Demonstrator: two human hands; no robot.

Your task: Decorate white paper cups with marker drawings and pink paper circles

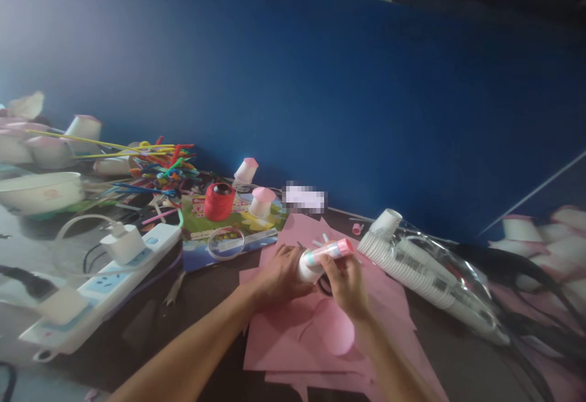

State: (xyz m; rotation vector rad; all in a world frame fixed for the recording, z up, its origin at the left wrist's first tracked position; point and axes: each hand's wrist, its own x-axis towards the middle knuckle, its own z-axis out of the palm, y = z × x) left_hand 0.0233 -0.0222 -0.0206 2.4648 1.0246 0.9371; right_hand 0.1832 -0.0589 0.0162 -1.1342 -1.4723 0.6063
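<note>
My left hand (284, 274) is closed around a small white paper cup (307, 269), which lies tilted over the pink sheets. My right hand (348, 283) grips a glue stick (327, 252) with a pink end, its other end against the cup. Whether the glue touches the cup's bottom or rim I cannot tell. Below my hands a round pink paper disc (337, 332) rests on the pink paper sheets (274, 347). Between the hands shows a dark loop (324, 285), perhaps a scissors handle, mostly covered. A small pink cap (357, 229) lies beyond my right hand.
To the right lies a bagged stack of paper cups (412, 274). A power strip (110, 286), a white bowl (41, 191) and colourful pipe cleaners (169, 161) are on the left. Red thread (220, 202) and a pink-topped cup (262, 202) stand before the blue partition (293, 85).
</note>
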